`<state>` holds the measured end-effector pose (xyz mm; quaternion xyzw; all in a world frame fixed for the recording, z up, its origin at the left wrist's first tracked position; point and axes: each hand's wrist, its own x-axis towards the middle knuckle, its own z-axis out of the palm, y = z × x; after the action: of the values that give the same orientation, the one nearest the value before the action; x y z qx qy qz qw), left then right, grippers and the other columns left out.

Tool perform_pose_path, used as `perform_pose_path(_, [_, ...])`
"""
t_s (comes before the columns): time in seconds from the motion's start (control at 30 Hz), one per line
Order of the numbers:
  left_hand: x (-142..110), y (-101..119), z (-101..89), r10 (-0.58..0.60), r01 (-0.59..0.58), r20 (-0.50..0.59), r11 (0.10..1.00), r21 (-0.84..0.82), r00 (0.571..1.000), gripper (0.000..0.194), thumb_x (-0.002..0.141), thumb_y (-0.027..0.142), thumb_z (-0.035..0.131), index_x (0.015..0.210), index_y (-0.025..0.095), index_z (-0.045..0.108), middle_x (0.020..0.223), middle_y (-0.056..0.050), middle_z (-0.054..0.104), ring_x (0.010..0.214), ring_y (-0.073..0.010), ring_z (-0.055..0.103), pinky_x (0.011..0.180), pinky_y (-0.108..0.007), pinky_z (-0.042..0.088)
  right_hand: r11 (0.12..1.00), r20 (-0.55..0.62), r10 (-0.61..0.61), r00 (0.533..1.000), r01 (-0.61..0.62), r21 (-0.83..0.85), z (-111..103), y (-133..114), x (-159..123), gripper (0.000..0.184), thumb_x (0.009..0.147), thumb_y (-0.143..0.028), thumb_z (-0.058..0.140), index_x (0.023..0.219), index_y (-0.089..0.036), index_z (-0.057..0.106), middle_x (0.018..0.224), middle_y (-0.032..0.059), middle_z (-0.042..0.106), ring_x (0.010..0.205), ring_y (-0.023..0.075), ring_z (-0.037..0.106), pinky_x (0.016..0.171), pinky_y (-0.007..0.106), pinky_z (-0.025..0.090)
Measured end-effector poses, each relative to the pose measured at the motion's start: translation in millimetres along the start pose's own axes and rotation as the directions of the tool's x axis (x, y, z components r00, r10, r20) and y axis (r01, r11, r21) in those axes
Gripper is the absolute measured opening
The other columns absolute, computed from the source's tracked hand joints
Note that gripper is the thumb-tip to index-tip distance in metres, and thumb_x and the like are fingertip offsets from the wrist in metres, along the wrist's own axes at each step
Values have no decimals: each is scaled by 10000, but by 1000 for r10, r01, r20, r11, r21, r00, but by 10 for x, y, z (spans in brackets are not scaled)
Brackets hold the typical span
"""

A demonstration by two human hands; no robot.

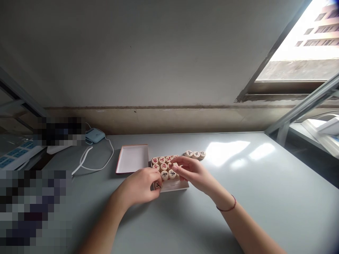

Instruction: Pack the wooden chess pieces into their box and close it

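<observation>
A shallow open box [174, 186] on the table holds rows of round wooden Chinese chess pieces [164, 175], some marked in red and some in black. My left hand [144, 183] is at the box's near left corner, its fingers curled round a black-marked Chinese chess piece [158, 185]. Over the right side of the box, my right hand [189, 171] pinches another Chinese chess piece [174, 165] between thumb and fingers; its marking cannot be read. The right hand hides the pieces beneath it.
The box lid [132, 158] lies inside-up to the left of the box. Several more pieces [196, 154] sit in a short row behind my right hand. A light blue device [94, 135], a white cable [103, 165] and a power strip [17, 155] are at the left.
</observation>
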<state>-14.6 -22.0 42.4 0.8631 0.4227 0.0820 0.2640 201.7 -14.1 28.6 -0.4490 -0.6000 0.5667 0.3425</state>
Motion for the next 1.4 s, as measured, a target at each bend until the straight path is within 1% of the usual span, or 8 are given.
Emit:
perform_pose_path(0.23, [3,37,-27,-58,55,41,996,67,997,347,756,134,478,949,290,720,889,10,662,780,-153,603,652,-233,430,996,53,-20,998,25,-88,50,37,-56,171,821,-304,606,952,-201,567,747,-17,544,584,80,464,506,206,415])
perform_pose_path(0.4, [0,31,-13,-65,63,26,996,57,998,282,741,112,471,805,250,708,841,17,661,759,-145,608,635,-223,425,948,90,-140,986,160,-273,218,32,-132,194,803,-99,496,930,-215,585,1006,27,529,671,72,532,613,219,484])
perform_pose_path(0.53, [20,-56,-54,-134,144,-115,986,86,984,260,786,132,437,839,233,671,842,9,636,675,-125,589,601,-224,418,796,95,-227,969,241,-555,393,107,-154,242,808,-111,554,1027,-212,570,926,26,583,676,110,552,630,262,478])
perform_pose_path(0.7, [48,-162,-81,-166,189,-229,978,82,959,279,821,147,408,898,235,662,884,1,635,669,-118,598,656,-225,444,594,103,-336,936,296,-748,525,201,-144,22,840,-193,608,850,-201,590,856,30,611,713,151,567,654,281,452])
perform_pose_path(1.07, [71,-150,-40,-191,202,-195,978,41,962,282,827,167,421,932,267,663,913,17,650,717,-130,623,672,-224,447,519,138,-286,948,274,-809,517,188,-172,108,871,-175,504,802,-198,584,669,5,608,606,134,562,636,253,407])
perform_pose_path(1.23, [76,-169,-30,-189,200,-193,979,42,963,281,833,173,419,938,270,661,919,15,644,719,-130,623,674,-223,446,594,148,-293,945,301,-746,491,136,-174,69,860,-190,531,869,-210,597,702,6,652,674,146,615,717,277,439])
perform_pose_path(1.3, [77,-171,-28,-181,193,-186,980,45,966,281,837,174,418,941,270,660,904,14,639,702,-126,616,661,-222,440,639,113,-317,942,300,-709,396,110,-143,92,884,-232,512,884,-210,601,706,4,658,647,136,614,674,259,451])
perform_pose_path(1.4, [78,-166,-25,-168,180,-184,982,51,968,272,847,181,418,927,264,664,870,11,632,680,-125,602,644,-225,432,650,-53,-384,922,229,-724,149,128,-49,168,915,-281,463,928,-199,609,839,45,676,612,122,605,568,234,449])
